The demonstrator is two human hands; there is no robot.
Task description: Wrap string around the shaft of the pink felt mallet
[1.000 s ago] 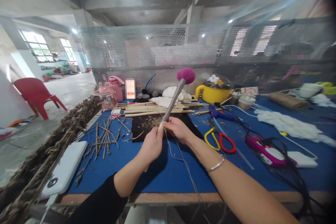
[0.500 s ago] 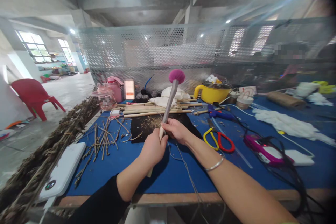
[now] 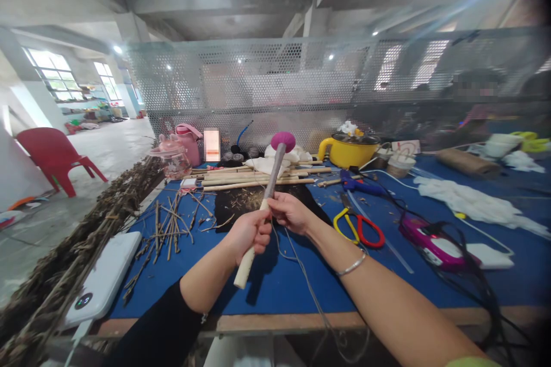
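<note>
I hold a wooden stick topped by a round magenta yarn ball, its upper shaft wrapped in grey cord. My left hand is wrapped around the bare lower part, whose pale end juts out below the fist. My right hand pinches the shaft just above, where a loose grey cord hangs down over the blue table. The stick leans away from me, ball end far and up.
Yellow-and-red scissors lie right of my hands, a magenta tool with black cables further right. Twigs, wooden rods, a yellow pot, a white power bank and a mesh screen surround the work area.
The stick has tipped further away, its ball end lower. My left hand slid up the shaft, so the pale lower end now sticks out below it. My right hand stays pinched.
</note>
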